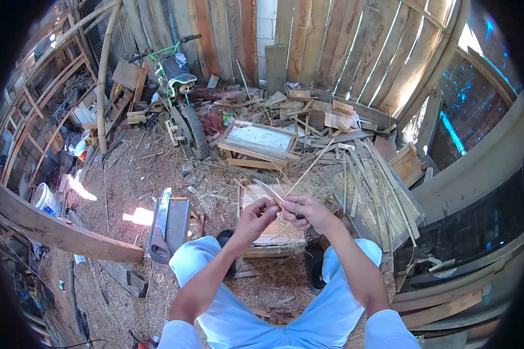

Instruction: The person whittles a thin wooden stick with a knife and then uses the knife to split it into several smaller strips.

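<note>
My right hand [308, 213] is closed around the dark handle of a knife, whose blade [268, 189] points up and to the left. My left hand [256, 220] is pinched close beside it, at the lower end of a thin bamboo strip [308, 169] that slants up to the right. Blade and strip cross where the two hands nearly meet, and the fingers partly hide that spot. Below the hands, between my knees, stands a low wooden block or bench [273, 238] with fine shavings around it.
A handsaw [162, 224] lies on a small stand at the left. Split strips [384, 195] are heaped at the right. Ahead are a small wooden table [259, 139], a green minibike [177, 87] and scrap wood [337, 119]. A wooden beam [64, 230] juts in from the left.
</note>
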`<state>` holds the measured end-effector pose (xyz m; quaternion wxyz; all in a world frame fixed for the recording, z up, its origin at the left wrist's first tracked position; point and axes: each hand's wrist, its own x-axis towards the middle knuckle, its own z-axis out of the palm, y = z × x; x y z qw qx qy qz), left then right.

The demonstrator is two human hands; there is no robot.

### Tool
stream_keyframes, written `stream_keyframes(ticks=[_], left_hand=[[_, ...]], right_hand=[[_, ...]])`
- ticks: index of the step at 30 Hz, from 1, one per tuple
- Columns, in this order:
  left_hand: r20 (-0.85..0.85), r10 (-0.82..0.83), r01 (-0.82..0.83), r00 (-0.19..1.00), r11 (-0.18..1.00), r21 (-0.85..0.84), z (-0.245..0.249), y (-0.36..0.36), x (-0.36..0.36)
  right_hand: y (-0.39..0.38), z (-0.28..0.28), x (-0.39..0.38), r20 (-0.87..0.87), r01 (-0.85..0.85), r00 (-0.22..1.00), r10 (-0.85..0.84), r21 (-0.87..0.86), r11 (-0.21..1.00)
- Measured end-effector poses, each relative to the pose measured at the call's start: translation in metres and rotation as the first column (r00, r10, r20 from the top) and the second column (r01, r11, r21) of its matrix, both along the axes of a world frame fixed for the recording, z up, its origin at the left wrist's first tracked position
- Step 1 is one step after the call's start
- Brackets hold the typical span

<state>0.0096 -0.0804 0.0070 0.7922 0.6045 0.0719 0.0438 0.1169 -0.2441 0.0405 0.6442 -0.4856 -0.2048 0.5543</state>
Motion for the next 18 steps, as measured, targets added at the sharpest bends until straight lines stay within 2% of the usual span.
stream_keyframes(ticks=[7, 10, 12, 18], left_hand=[[-0.052, -0.067, 0.066, 0.996, 0.998, -0.020, -0.001, 0.004, -0.006], [-0.079, -0.085, 0.082, 0.993, 0.995, -0.049, 0.001, 0.004, -0.009], [-0.090, -0.111, 0.106, 0.990, 0.992, -0.062, -0.002, 0.005, -0.014], [-0.087, -0.179, 0.174, 0.980, 0.983, -0.061, -0.009, 0.006, -0.016]], right_hand=[[-0.002, 0.007, 0.001, 0.107, 0.008, 0.994, -0.002, -0.055, 0.998], [-0.007, 0.007, 0.009, 0.137, 0.064, 0.989, -0.057, -0.047, 0.997], [-0.019, 0.017, 0.024, 0.076, 0.262, 0.962, -0.261, 0.002, 0.965], [-0.042, 0.019, 0.044, 0.068, 0.292, 0.953, -0.296, 0.069, 0.954]])
